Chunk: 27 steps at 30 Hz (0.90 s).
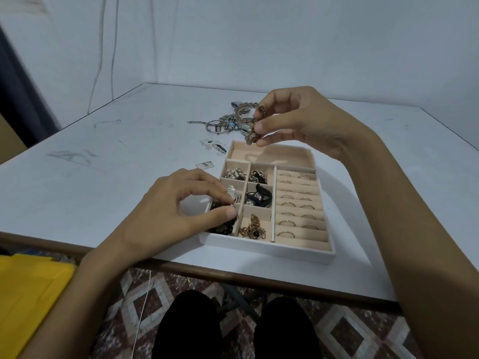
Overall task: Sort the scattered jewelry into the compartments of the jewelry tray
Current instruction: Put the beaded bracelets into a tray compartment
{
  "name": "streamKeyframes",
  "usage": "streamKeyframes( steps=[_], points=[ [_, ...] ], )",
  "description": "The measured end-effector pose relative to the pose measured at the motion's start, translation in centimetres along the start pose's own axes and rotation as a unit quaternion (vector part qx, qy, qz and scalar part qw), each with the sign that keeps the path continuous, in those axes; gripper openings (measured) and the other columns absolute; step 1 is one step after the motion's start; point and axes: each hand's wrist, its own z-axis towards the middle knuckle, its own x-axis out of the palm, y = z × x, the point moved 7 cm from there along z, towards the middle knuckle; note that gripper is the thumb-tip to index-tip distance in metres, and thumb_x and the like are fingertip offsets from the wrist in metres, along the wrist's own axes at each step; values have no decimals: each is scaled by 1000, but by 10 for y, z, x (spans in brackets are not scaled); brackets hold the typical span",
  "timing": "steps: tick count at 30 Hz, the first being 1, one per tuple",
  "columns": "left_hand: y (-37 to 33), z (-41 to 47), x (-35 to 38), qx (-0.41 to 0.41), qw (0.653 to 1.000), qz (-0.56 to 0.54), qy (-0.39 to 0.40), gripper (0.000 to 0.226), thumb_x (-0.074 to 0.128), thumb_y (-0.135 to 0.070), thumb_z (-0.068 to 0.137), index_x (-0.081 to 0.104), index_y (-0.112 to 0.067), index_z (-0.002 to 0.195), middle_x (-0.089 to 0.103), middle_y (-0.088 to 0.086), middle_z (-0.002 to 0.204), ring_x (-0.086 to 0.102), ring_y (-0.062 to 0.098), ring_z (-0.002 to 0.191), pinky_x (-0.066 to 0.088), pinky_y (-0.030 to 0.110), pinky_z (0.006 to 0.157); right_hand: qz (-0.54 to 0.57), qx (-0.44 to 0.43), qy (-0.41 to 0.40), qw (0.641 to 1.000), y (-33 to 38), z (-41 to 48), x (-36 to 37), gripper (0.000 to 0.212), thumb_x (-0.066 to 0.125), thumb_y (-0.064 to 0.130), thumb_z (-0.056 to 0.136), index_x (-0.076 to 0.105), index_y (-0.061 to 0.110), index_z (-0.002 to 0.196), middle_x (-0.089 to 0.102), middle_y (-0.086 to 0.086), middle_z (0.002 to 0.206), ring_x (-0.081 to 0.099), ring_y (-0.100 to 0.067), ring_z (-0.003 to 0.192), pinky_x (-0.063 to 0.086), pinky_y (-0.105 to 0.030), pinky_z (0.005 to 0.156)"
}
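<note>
1. Jewelry tray (272,248) sits on the big white desk (103,177), close to the front edge, a little right of the middle of the frame.
2. At the lower left of the tray is the left hand (168,206). Its fingers (217,190) are curled. The thumb and pointer finger pinch the black jewelry (223,228) in the front left box of the tray.
3. Up in the air, right of the middle of the frame, is the right hand (305,123). Its fingers (269,126) are clamped on a brown bead bracelet (250,137). The bracelet hangs down over the long box at the back of the tray.
4. Behind the tray, in the upper middle of the frame, a pile of loose jewelry (223,123) lies on the desk. It has silver hoops and chains in it.
5. On the right side of the tray, thin rings (287,223) stand in rows in the soft slots.
6. In the front middle box, just beside the black jewelry, lies a gold chain (252,229).
7. In the small box at the back left lies a pearl piece (234,174).
</note>
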Motion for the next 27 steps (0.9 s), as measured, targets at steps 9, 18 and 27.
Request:
streamKeyframes(
  steps=[9, 18, 27],
  points=[
    [5, -1, 4, 2, 999, 21, 31, 27, 63, -55, 71, 71, -44, 93, 60, -23, 113, 51, 6, 113, 36, 22, 88, 6, 4, 3, 1000, -2, 0, 0, 16, 69, -8, 78, 63, 0, 90, 67, -13, 83, 69, -27, 82, 57, -30, 73],
    [18, -3, 5, -28, 997, -65, -3, 41, 51, -54, 82, 60, -42, 119, 48, -20, 131, 42, -4, 126, 34, 4, 90, 0, 20, 16, 1000, -3, -1, 3, 24, 67, -12, 78, 60, -1, 97, 63, -19, 89, 68, -26, 81, 59, -31, 72],
    [40, -2, 23, -88, 959, 265, 51, 81, -11, -56, 75, 17, -35, 149, 9, -15, 158, 2, 2, 146, -2, 38, 118, -105, 28, 128, 986, 1, -14, 25, 45, 61, -16, 80, 63, 5, 119, 54, -14, 100, 70, -23, 78, 58, -30, 73]
  ],
)
